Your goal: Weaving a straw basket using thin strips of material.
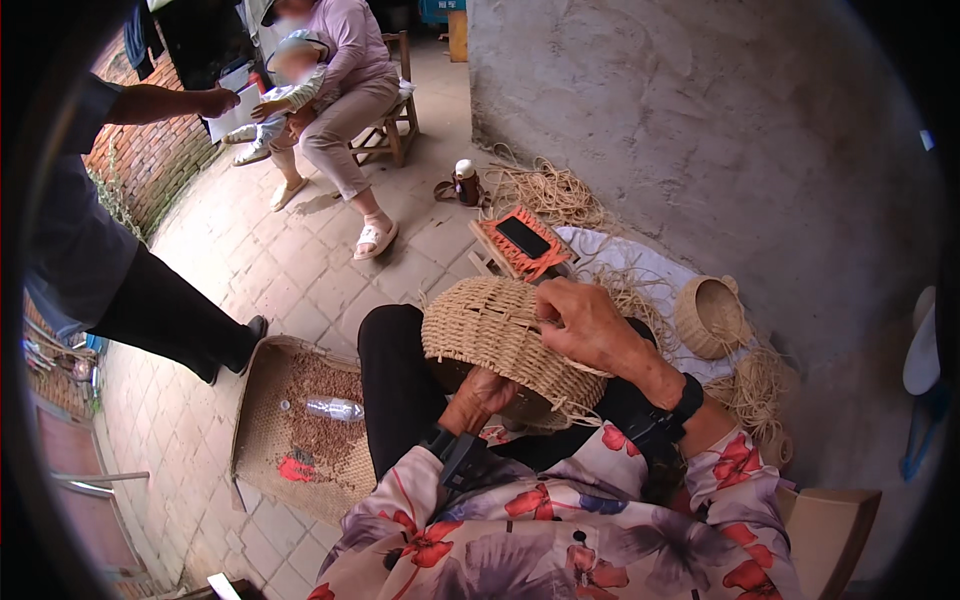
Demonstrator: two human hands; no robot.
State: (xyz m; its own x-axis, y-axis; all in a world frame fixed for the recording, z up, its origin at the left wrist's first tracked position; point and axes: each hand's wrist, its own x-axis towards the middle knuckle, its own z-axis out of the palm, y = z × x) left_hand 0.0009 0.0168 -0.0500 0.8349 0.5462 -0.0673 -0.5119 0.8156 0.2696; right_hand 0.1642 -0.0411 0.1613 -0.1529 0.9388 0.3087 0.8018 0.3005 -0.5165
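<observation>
A half-woven straw basket (495, 330) rests upside down on my lap, its open mouth facing me. My left hand (478, 397) reaches under the rim and grips the basket from inside. My right hand (585, 322) presses on the woven outside near the rim, fingers pinched on a straw strand. Loose strand ends stick out along the rim below my right wrist.
A finished small basket (710, 315) and coils of straw (548, 190) lie by the wall on my right. A phone lies on an orange stool (524, 243). A flat woven tray (300, 425) holds grain and a plastic bottle. A person stands at left; another sits on a chair holding a child.
</observation>
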